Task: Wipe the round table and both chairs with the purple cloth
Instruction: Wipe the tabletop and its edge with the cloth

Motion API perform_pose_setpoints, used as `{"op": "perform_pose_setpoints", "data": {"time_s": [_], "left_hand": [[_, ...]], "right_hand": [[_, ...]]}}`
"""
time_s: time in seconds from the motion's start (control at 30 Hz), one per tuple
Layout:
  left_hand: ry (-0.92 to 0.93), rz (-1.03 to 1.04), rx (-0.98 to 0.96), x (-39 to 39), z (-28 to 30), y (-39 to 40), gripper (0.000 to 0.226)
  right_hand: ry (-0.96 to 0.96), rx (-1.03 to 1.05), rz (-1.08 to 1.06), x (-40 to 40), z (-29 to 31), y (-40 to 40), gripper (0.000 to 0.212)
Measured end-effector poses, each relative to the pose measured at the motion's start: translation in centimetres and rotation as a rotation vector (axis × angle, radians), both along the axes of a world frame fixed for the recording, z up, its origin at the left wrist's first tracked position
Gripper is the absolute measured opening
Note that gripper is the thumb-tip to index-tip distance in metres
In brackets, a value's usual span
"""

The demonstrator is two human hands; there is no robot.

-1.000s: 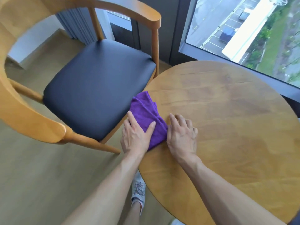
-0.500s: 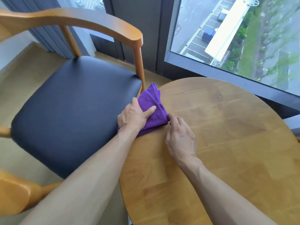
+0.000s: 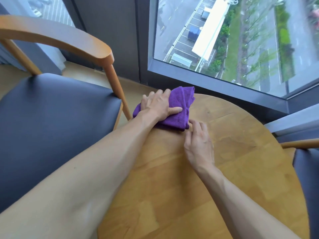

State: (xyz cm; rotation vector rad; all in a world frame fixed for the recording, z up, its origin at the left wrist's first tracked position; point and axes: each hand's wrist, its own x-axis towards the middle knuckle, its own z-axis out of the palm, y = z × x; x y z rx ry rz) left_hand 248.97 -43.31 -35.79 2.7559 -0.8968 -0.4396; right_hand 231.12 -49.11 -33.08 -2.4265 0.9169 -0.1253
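Head view: two hands, left (image 3: 158, 105) pressing one purple cloth (image 3: 179, 107), right (image 3: 198, 142) relaxed on table (image 3: 241, 169); two chairs.

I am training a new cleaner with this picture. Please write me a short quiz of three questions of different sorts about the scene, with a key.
1. True or false: the purple cloth lies in the middle of the round table.
2. Multiple choice: what does the left hand do? A) lifts the chair B) presses flat on the cloth C) hangs idle beside the table
3. Fill the gap: the fingertips of the right hand are at the cloth's near ____.

Key
1. False: it lies at the table's far left rim, partly over the edge.
2. B
3. edge; whether they touch it is unclear.
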Motion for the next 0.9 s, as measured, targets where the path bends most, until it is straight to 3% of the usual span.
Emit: {"op": "perform_pose_setpoints", "data": {"time_s": [0.17,0.3,0.37,0.43,0.5,0.63,0.73,0.9], "left_hand": [[-0.099,-0.179,0.048,-1.3,0.2,-5.8,0.072],[0.039,-0.278,-0.069,-1.6,0.4,-7.9,0.069],[0.045,-0.189,-0.206,-1.3,0.7,-7.2,0.059],[-0.138,-0.009,-0.298,-1.9,0.7,-5.3,0.053],[-0.259,0.134,-0.302,-2.8,0.4,-3.4,0.047],[-0.291,0.279,-0.232,-3.2,-0.3,-1.7,0.036],[-0.330,0.315,-0.221,-3.8,-0.4,-1.7,0.039],[-0.336,0.274,-0.144,-6.1,-0.7,-2.4,0.058]], "right_hand": [[-0.039,-0.129,-0.026,-0.3,0.3,-5.0,0.045],[-0.027,-0.207,0.178,1.6,0.2,-9.7,0.050],[-0.032,-0.239,0.308,3.8,0.2,-11.6,0.052],[0.014,-0.286,0.437,6.5,-0.1,-12.8,0.056],[0.093,-0.328,0.578,9.0,-0.8,-13.1,0.059],[0.176,-0.298,0.799,11.8,-2.2,-12.7,0.083],[0.182,-0.325,0.790,12.5,-2.8,-13.3,0.094],[0.236,-0.275,0.619,11.9,-3.2,-17.8,0.082]]}}
